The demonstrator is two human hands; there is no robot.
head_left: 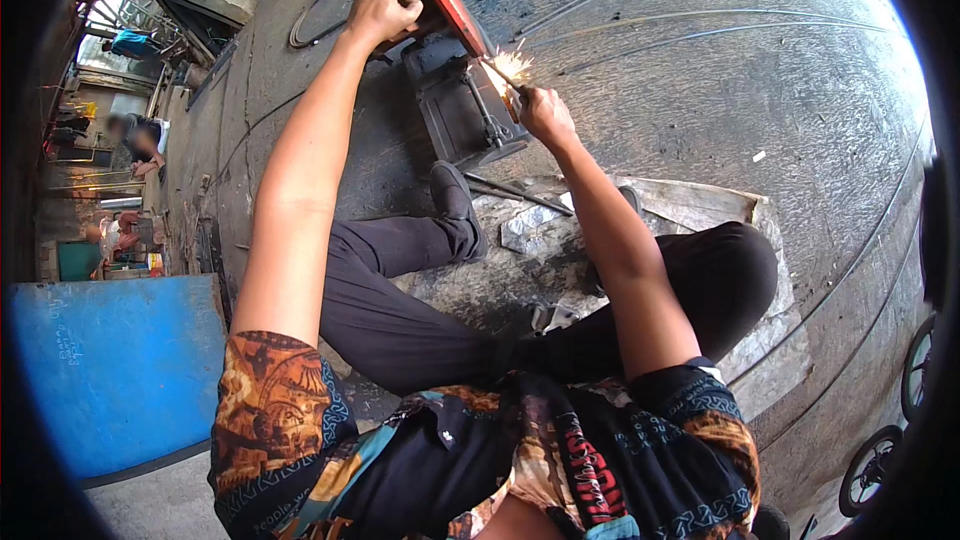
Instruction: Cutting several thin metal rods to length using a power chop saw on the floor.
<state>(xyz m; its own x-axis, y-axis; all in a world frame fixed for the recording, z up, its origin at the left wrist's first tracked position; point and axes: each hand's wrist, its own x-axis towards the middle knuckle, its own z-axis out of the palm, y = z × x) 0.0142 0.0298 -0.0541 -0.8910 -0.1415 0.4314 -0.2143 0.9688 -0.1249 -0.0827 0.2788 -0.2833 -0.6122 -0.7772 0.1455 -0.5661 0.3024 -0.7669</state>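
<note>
A cut-off saw with a red blade guard (447,0) and a dark metal base (450,115) sits on the floor ahead of me. My left hand (383,10) is closed on the dark handle of the saw, left of the guard; most of the handle is hidden behind my fingers. In my right hand (548,118) is a thin metal rod (507,79), gripped at its near end. The rod's far end reaches the lower edge of the guard, where bright sparks (514,64) fly. A clamp screw (490,120) lies along the base.
Long thin rods (690,20) stretch over the floor at the far right. My shoe (457,202) is close to the base. Crumpled sheeting (700,202) lies under my legs. A blue panel (120,370) stands at left, with people (140,140) farther back. Wheels (870,470) are at lower right.
</note>
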